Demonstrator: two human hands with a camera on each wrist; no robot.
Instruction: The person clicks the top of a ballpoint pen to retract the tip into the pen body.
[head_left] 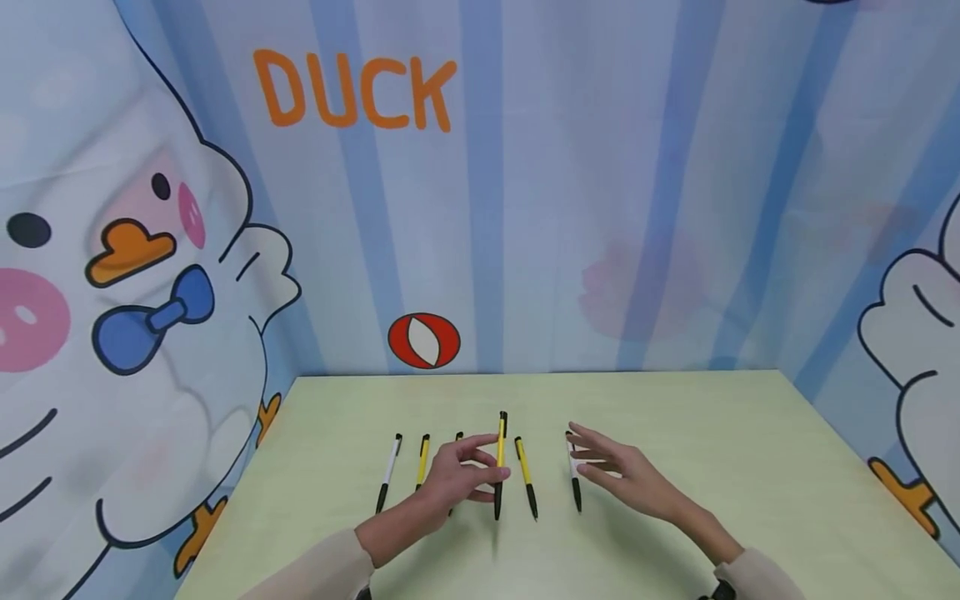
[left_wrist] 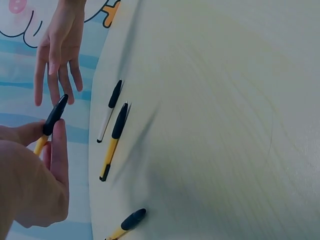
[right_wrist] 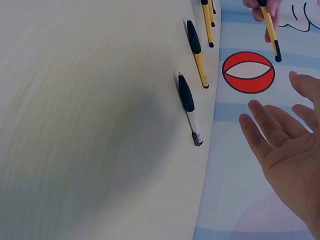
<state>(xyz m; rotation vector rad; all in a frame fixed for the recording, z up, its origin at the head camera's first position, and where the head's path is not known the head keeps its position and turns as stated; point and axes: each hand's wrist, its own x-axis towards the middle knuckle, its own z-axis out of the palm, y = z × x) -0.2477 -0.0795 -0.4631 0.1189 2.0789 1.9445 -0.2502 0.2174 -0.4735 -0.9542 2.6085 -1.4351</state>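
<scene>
Between thumb and fingers, my left hand (head_left: 450,479) pinches a yellow pen (head_left: 500,446) with a black grip, roughly upright and raised off the table. My right hand (head_left: 633,477) is held out with spread fingers and holds nothing. Just beside its fingertips in the head view lies a white pen (head_left: 576,487) with a black grip; the right wrist view shows the hand apart from that white pen (right_wrist: 190,102). Another yellow pen (head_left: 526,471) lies between the two hands. One more pen (head_left: 459,436) is mostly hidden behind my left hand.
Farther left on the pale table (head_left: 675,408) lie a white pen (head_left: 392,462) and a yellow pen (head_left: 423,454), the latter partly covered by the left hand. A printed duck curtain (head_left: 540,167) hangs along the table's back edge.
</scene>
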